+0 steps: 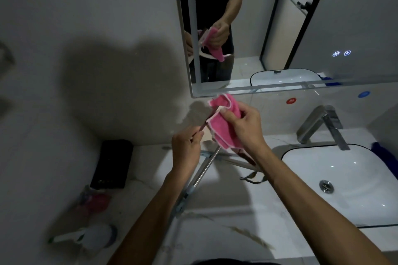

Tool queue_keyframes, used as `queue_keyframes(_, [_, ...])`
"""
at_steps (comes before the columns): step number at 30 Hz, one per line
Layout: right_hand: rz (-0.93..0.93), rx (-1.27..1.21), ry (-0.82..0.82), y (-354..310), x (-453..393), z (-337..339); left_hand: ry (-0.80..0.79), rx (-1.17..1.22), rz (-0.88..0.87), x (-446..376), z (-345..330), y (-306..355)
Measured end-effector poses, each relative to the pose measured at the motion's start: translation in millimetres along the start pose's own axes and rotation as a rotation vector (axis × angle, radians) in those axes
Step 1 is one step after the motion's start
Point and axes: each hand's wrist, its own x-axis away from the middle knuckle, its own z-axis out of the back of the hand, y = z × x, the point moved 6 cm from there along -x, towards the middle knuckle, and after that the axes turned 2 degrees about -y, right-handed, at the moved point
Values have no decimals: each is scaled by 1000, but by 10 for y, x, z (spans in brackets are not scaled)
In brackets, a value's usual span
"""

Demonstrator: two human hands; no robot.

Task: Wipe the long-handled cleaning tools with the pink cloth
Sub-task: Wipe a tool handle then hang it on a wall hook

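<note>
We see the pink cloth (221, 122) bunched above the counter's back edge, at twelve o'clock from our forearms. The right hand (245, 125) grips it, fingers curled into the folds. The left hand (187, 146), at eight o'clock from the cloth, pinches a thin dark handle (202, 127) whose upper end vanishes under the cloth. A metal pole (204, 170) runs toward six o'clock, partly hidden by the left forearm. At four o'clock sits the white basin (349, 187), cut off right.
</note>
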Motion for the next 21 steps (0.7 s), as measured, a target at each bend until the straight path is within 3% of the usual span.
queue_keyframes(6, [142, 78, -44, -228, -47, -75, 7, 184, 141, 39, -81, -39])
queue_keyframes(9, [72, 13, -27, -71, 6, -64, 7, 245, 217, 33, -109, -42])
queue_keyframes(11, [10, 34, -117, 68, 36, -59, 23, 265, 231, 37, -70, -41])
queue_keyframes(15, [43, 456, -308, 215, 79, -177, 50, 307, 232, 16, -2, 9])
queue_keyframes(19, [102, 418, -167, 155, 125, -205, 30, 306, 215, 42, -23, 87])
queue_keyframes(21, [93, 498, -173, 168, 99, -209, 54, 313, 218, 34, -9, 69])
